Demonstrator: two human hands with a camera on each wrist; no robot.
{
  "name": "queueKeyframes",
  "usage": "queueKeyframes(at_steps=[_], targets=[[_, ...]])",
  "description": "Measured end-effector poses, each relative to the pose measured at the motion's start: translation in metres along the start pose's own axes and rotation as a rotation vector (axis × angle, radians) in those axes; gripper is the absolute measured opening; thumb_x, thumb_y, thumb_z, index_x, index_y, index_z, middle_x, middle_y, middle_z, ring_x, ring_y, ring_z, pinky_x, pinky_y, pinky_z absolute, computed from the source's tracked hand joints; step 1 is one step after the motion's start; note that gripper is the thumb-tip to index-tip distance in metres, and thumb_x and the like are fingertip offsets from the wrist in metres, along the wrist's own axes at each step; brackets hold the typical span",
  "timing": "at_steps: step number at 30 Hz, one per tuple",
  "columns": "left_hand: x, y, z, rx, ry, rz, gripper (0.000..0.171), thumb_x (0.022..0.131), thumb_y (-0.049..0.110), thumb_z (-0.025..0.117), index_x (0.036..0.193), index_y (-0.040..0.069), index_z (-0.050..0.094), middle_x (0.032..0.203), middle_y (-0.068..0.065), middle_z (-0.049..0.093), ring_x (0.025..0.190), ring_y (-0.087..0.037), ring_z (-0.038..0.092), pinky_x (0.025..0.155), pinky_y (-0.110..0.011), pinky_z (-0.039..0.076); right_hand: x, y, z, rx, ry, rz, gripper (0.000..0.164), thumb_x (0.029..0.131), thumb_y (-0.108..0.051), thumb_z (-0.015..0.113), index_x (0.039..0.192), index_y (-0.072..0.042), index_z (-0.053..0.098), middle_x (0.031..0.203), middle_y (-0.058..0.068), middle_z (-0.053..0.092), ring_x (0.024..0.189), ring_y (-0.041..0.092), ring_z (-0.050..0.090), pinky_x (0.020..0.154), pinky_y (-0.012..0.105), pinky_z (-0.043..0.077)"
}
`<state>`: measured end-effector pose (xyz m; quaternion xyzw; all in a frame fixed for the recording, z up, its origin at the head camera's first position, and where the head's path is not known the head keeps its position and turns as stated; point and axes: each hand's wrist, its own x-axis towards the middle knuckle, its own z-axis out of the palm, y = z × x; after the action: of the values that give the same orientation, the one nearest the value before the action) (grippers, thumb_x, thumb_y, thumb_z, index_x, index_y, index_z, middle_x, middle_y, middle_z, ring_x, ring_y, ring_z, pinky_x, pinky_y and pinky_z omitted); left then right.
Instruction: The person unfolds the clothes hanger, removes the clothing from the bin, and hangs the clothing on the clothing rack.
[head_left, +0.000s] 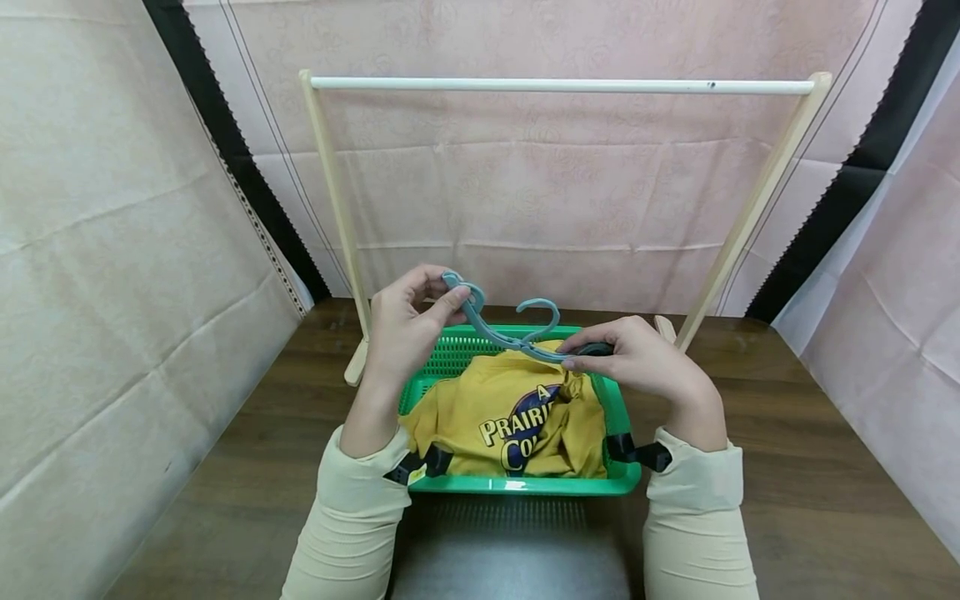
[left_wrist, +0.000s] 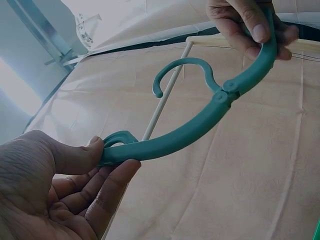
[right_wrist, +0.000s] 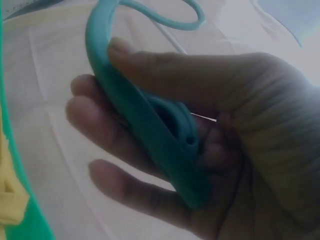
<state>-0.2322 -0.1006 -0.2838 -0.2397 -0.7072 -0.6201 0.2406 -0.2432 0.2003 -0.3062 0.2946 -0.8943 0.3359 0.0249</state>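
Observation:
Both hands hold a blue-green folding clothes hanger [head_left: 491, 333] above the basket, its two arms spread out and its hook [head_left: 551, 312] pointing up. My left hand [head_left: 408, 325] pinches one arm's end between thumb and fingers; the left wrist view shows that grip on the hanger [left_wrist: 175, 140] closely. The other end is gripped by my right hand [head_left: 637, 358], and in the right wrist view the thumb lies along the hanger [right_wrist: 145, 130] with fingers behind it. Below lies a yellow printed garment [head_left: 480, 417], crumpled in a green basket [head_left: 525, 483].
Behind the basket stands a rack with a white rail [head_left: 555, 85] and pale wooden legs [head_left: 337, 192]. The basket rests on a dark brown wooden table [head_left: 247, 483]. Pale cloth walls [head_left: 525, 200] surround the table at the back and sides.

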Motion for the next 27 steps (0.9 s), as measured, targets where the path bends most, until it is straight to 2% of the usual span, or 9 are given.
queueKeyframes(at_steps=[2, 5, 9, 12, 15, 17, 20, 27], targets=[[0.0, 0.0, -0.001, -0.002, -0.018, -0.009, 0.011, 0.094, 0.012, 0.073, 0.1, 0.004, 0.07, 0.09, -0.011, 0.071, 0.08, -0.023, 0.072, 0.069, -0.035, 0.06, 0.0, 0.0, 0.0, 0.024, -0.003, -0.006, 0.014, 0.094, -0.028, 0.074, 0.106, -0.022, 0.079, 0.089, -0.011, 0.074, 0.081, 0.011, 0.068, 0.071, 0.029, 0.054], [-0.001, 0.001, -0.003, 0.011, -0.061, -0.024, 0.01, 0.096, 0.011, 0.07, 0.102, 0.004, 0.066, 0.092, -0.011, 0.071, 0.081, -0.025, 0.071, 0.071, -0.039, 0.06, -0.002, -0.002, -0.001, -0.052, 0.045, 0.002, 0.012, 0.094, -0.03, 0.074, 0.104, -0.027, 0.079, 0.083, -0.015, 0.073, 0.071, 0.009, 0.066, 0.061, 0.027, 0.047], [-0.002, 0.002, -0.007, 0.071, -0.103, -0.028, 0.008, 0.099, 0.01, 0.065, 0.105, 0.005, 0.062, 0.095, -0.01, 0.07, 0.082, -0.029, 0.071, 0.072, -0.041, 0.06, -0.006, -0.002, -0.005, -0.116, 0.095, 0.026, 0.011, 0.094, -0.031, 0.073, 0.105, -0.032, 0.078, 0.077, -0.016, 0.071, 0.055, 0.009, 0.053, 0.049, 0.029, 0.034], [-0.002, 0.003, -0.01, 0.158, -0.106, -0.019, 0.007, 0.1, 0.012, 0.065, 0.105, 0.008, 0.063, 0.094, -0.006, 0.069, 0.082, -0.027, 0.071, 0.072, -0.039, 0.06, -0.008, -0.001, -0.007, -0.078, 0.107, 0.017, 0.012, 0.095, -0.026, 0.073, 0.105, -0.029, 0.078, 0.078, -0.011, 0.07, 0.051, 0.009, 0.042, 0.047, 0.028, 0.034], [-0.002, 0.003, -0.013, 0.282, -0.087, -0.007, 0.006, 0.099, 0.018, 0.067, 0.102, 0.013, 0.067, 0.094, 0.0, 0.07, 0.087, -0.019, 0.069, 0.074, -0.035, 0.058, -0.009, 0.0, -0.008, -0.059, 0.131, -0.017, 0.012, 0.095, -0.023, 0.073, 0.106, -0.025, 0.078, 0.079, -0.008, 0.071, 0.053, 0.01, 0.046, 0.046, 0.027, 0.034], [-0.002, 0.003, -0.016, 0.356, -0.072, 0.003, 0.008, 0.097, 0.021, 0.07, 0.101, 0.014, 0.07, 0.095, 0.003, 0.07, 0.089, -0.015, 0.068, 0.075, -0.033, 0.056, -0.01, 0.001, -0.009, -0.054, 0.152, -0.038, 0.013, 0.095, -0.022, 0.073, 0.106, -0.022, 0.079, 0.08, -0.007, 0.072, 0.057, 0.013, 0.053, 0.045, 0.027, 0.034], [-0.001, 0.002, -0.019, 0.415, -0.065, 0.004, 0.01, 0.095, 0.023, 0.072, 0.1, 0.014, 0.073, 0.096, 0.004, 0.071, 0.093, -0.013, 0.068, 0.077, -0.032, 0.055, -0.011, 0.002, -0.009, -0.056, 0.183, -0.055, 0.014, 0.096, -0.022, 0.072, 0.108, -0.02, 0.078, 0.078, -0.006, 0.073, 0.065, 0.017, 0.061, 0.044, 0.027, 0.033], [-0.002, 0.001, -0.021, 0.509, -0.128, -0.042, 0.01, 0.096, 0.022, 0.071, 0.101, 0.015, 0.074, 0.097, 0.004, 0.069, 0.081, -0.015, 0.061, 0.073, -0.033, 0.053, -0.013, 0.002, -0.012, -0.068, 0.228, -0.079, 0.013, 0.096, -0.024, 0.072, 0.107, -0.023, 0.078, 0.073, -0.009, 0.07, 0.061, 0.014, 0.058, 0.046, 0.028, 0.037]])
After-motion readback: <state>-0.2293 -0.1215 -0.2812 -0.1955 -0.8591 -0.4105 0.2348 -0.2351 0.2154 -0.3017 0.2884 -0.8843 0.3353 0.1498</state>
